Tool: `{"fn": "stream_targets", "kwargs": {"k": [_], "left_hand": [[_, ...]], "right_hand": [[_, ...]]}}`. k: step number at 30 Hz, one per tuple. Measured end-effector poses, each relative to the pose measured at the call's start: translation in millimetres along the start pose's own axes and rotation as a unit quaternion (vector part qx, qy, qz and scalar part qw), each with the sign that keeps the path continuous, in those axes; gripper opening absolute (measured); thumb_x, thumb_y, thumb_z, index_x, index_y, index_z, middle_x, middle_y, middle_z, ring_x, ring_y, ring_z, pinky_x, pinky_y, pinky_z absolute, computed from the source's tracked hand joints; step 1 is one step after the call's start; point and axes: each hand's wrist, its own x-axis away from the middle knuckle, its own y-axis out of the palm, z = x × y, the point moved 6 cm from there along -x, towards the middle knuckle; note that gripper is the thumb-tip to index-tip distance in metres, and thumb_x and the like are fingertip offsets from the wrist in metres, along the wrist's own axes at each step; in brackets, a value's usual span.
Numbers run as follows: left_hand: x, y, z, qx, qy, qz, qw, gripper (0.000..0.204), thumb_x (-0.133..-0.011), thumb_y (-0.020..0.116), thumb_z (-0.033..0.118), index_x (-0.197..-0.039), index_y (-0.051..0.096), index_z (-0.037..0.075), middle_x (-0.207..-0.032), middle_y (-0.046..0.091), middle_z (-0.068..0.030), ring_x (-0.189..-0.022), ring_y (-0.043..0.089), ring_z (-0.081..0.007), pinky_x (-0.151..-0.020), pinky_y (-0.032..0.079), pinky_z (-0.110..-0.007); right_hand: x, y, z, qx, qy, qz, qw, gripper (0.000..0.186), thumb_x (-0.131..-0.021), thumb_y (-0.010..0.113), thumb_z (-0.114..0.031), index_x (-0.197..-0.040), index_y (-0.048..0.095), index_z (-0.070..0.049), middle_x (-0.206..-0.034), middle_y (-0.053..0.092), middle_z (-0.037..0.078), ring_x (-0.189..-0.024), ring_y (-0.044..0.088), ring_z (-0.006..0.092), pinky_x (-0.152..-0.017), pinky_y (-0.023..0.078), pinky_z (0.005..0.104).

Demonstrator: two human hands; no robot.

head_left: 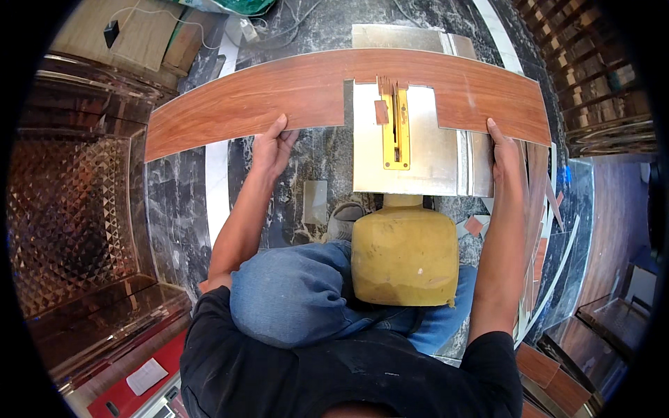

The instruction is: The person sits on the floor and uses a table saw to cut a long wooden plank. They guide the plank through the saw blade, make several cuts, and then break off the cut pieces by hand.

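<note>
A long reddish-brown wood-look floor plank point(279, 90) lies across the silver metal table point(425, 174) of a small table saw and reaches beyond both sides. Its near edge has a wide notch, with several thin slivers at the notch's back. In the notch sits the saw's yellow slotted insert point(396, 143), and a small brown offcut point(381, 112) rests on its left side. My left hand point(274, 148) grips the plank's near edge left of the saw, thumb on top. My right hand point(504, 148) grips the near edge by the right end, thumb also on top.
A yellow box-shaped housing point(404, 258) stands between my legs below the saw table. Plank strips and offcuts point(474, 225) lie on the dark marbled floor to the right. Shiny brown patterned furniture point(77, 216) borders the left. Cables point(289, 31) run across the floor at the back.
</note>
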Motion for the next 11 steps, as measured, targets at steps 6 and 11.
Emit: {"fn": "stream_targets", "kwargs": {"k": [6, 11], "left_hand": [[5, -2, -3, -0.015, 0.0, 0.012, 1.0, 0.037, -0.094, 0.062, 0.008, -0.128, 0.048, 0.002, -0.12, 0.062, -0.0105, -0.108, 0.064, -0.0222, -0.097, 0.053, -0.039], [4, 7, 2, -0.03, 0.007, -0.012, 0.999, 0.038, -0.095, 0.061, 0.01, -0.13, 0.047, 0.002, -0.123, 0.061, -0.0109, -0.11, 0.063, -0.0219, -0.097, 0.053, -0.037]], "right_hand": [[0, -6, 4, -0.002, 0.022, 0.01, 1.0, 0.058, -0.087, 0.074, -0.027, -0.126, 0.055, 0.012, -0.126, 0.061, 0.019, -0.114, 0.059, 0.0242, -0.099, 0.042, 0.0328], [-5, -14, 10, -0.02, 0.074, 0.057, 0.995, 0.058, -0.087, 0.073, -0.027, -0.132, 0.053, 0.004, -0.128, 0.061, 0.015, -0.115, 0.058, 0.0246, -0.101, 0.04, 0.0315]]}}
